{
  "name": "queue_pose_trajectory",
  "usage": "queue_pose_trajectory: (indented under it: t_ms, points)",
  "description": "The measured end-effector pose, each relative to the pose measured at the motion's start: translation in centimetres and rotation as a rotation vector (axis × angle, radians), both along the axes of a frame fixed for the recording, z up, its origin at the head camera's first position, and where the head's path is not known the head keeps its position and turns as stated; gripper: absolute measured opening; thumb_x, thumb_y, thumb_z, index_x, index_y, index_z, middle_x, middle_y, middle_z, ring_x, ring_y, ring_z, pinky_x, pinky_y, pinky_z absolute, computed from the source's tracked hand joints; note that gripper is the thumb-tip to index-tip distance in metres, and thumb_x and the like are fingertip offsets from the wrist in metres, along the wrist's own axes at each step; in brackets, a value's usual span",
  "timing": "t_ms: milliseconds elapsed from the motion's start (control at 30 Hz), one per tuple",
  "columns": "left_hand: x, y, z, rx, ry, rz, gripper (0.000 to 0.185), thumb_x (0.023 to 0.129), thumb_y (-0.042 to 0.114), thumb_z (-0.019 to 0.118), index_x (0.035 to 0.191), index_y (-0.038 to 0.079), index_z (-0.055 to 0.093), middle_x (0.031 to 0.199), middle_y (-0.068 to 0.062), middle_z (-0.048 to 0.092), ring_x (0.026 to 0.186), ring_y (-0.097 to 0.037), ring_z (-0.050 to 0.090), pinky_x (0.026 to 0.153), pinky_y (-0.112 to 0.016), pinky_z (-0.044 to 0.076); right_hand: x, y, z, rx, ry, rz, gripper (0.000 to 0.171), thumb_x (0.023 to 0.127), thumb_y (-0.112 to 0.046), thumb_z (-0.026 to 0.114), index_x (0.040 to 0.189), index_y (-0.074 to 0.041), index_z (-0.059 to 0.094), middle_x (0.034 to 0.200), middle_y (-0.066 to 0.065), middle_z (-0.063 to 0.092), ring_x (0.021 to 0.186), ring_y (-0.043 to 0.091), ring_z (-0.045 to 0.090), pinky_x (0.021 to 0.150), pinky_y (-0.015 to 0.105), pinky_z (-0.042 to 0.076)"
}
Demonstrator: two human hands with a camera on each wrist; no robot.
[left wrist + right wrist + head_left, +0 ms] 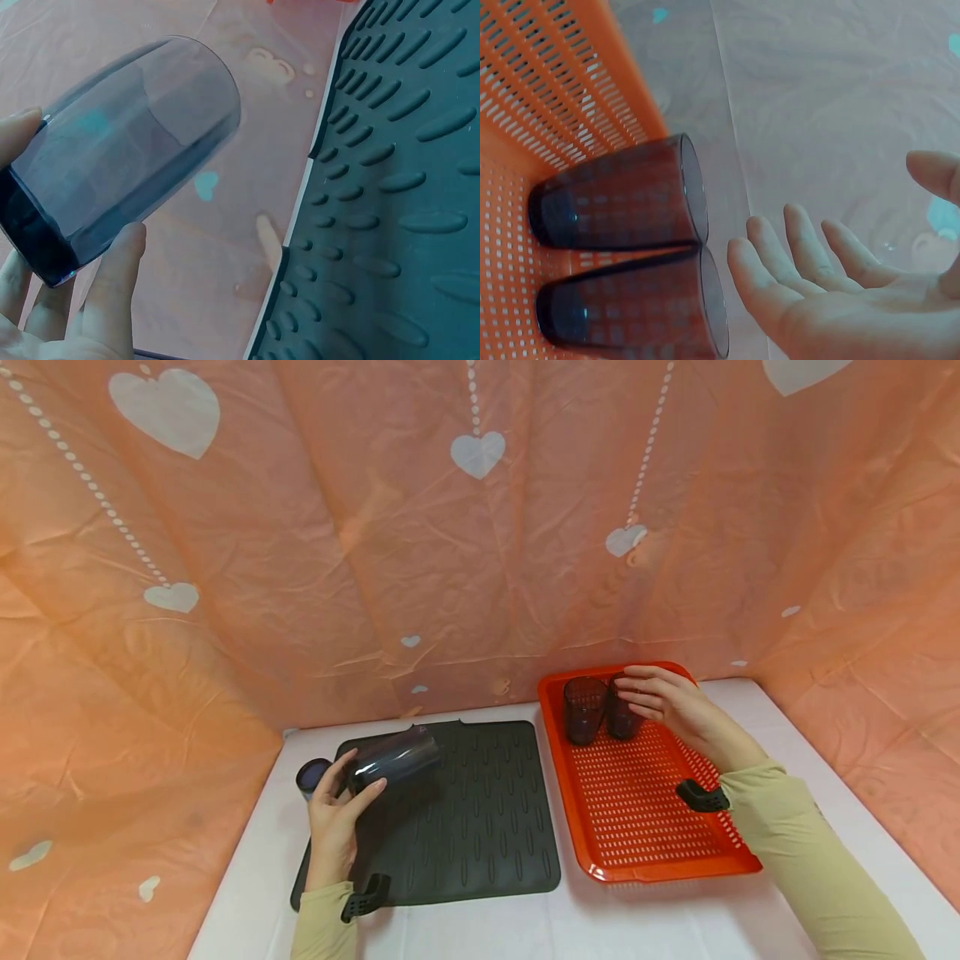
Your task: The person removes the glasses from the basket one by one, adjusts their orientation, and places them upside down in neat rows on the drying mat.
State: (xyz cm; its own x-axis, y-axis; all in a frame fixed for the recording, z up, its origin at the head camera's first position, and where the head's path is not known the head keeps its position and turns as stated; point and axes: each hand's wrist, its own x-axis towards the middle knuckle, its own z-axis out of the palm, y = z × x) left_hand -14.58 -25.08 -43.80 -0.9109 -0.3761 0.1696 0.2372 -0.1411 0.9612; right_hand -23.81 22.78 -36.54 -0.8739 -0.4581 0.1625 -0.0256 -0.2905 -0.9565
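My left hand grips a dark translucent tumbler and holds it tilted on its side above the back left corner of the dark ribbed mat. In the left wrist view my fingers wrap the tumbler near its thick base, with the mat below to the right. Two more dark tumblers stand side by side in the far left corner of the orange perforated tray. My right hand hovers open just over them, with its fingers close to the rims of the tumblers.
Another dark tumbler stands on the white table just left of the mat, behind my left hand. An orange cloth with white hearts closes in the back and both sides. The tray lies right of the mat.
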Motion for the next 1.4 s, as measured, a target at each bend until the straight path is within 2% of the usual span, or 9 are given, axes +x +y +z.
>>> queue_pose_trajectory:
  t_ms: [100,367,600,867,1033,1200,1400]
  points:
    - [0.0,-0.1,0.2,-0.031,-0.002,0.009,0.069,0.07,-0.017,0.076,0.133,0.0,0.053,0.123,-0.011,0.051,0.103,-0.024,0.06,0.079,-0.026,0.054,0.1,0.7,-0.2,-0.02,0.005,0.002,0.027,0.105,-0.013,0.036,0.124,-0.015,0.055,0.121,0.0,0.062,0.114,0.017,0.057,0.096,0.026,0.045]
    - [0.1,-0.6,0.5,-0.055,-0.009,0.028,0.069,0.07,-0.015,0.078,0.131,0.006,0.055,0.122,-0.011,0.055,0.101,-0.021,0.062,0.076,-0.025,0.054,0.3,2.1,-0.1,-0.029,-0.037,-0.059,0.031,0.105,-0.015,0.039,0.132,-0.002,0.045,0.12,0.001,0.063,0.112,0.016,0.058,0.095,0.026,0.046]
    - [0.1,-0.8,0.9,-0.078,-0.024,0.053,0.069,0.069,-0.011,0.081,0.13,0.008,0.054,0.126,-0.01,0.056,0.104,-0.02,0.061,0.079,-0.023,0.053,0.0,3.0,0.0,-0.039,-0.057,-0.103,0.024,0.104,-0.012,0.041,0.124,-0.009,0.052,0.118,0.001,0.064,0.108,0.014,0.06,0.093,0.025,0.047]
    - [0.1,-0.9,0.8,-0.067,-0.03,0.085,0.072,0.067,-0.011,0.082,0.128,0.004,0.048,0.121,-0.008,0.058,0.103,-0.02,0.06,0.079,-0.022,0.052,-0.3,4.0,-0.4,-0.065,-0.022,-0.166,0.025,0.104,-0.01,0.04,0.117,-0.015,0.06,0.113,0.0,0.066,0.106,0.013,0.061,0.091,0.023,0.047]
    - [0.1,-0.9,0.8,-0.064,-0.037,0.1,0.071,0.067,-0.01,0.082,0.127,0.001,0.048,0.116,-0.007,0.061,0.098,-0.018,0.062,0.077,-0.022,0.052,-0.7,4.2,-0.8,-0.053,-0.023,-0.221,0.024,0.102,-0.009,0.045,0.115,-0.017,0.063,0.112,-0.001,0.065,0.107,0.013,0.06,0.09,0.023,0.047]
    - [0.1,-0.9,0.9,-0.062,-0.043,0.093,0.072,0.068,-0.01,0.082,0.13,0.0,0.047,0.114,-0.005,0.062,0.095,-0.016,0.063,0.076,-0.023,0.052,-1.0,4.2,-1.4,-0.037,-0.028,-0.268,0.022,0.101,-0.008,0.047,0.117,-0.013,0.061,0.11,-0.003,0.066,0.103,0.009,0.06,0.088,0.021,0.048]
    - [0.1,-1.0,0.9,-0.078,-0.035,0.089,0.071,0.068,-0.009,0.082,0.13,0.0,0.049,0.117,-0.005,0.062,0.099,-0.017,0.062,0.077,-0.022,0.052,-1.1,4.4,-1.7,-0.043,-0.034,-0.279,0.023,0.101,-0.009,0.047,0.121,-0.01,0.059,0.111,-0.003,0.064,0.102,0.01,0.059,0.088,0.021,0.047]
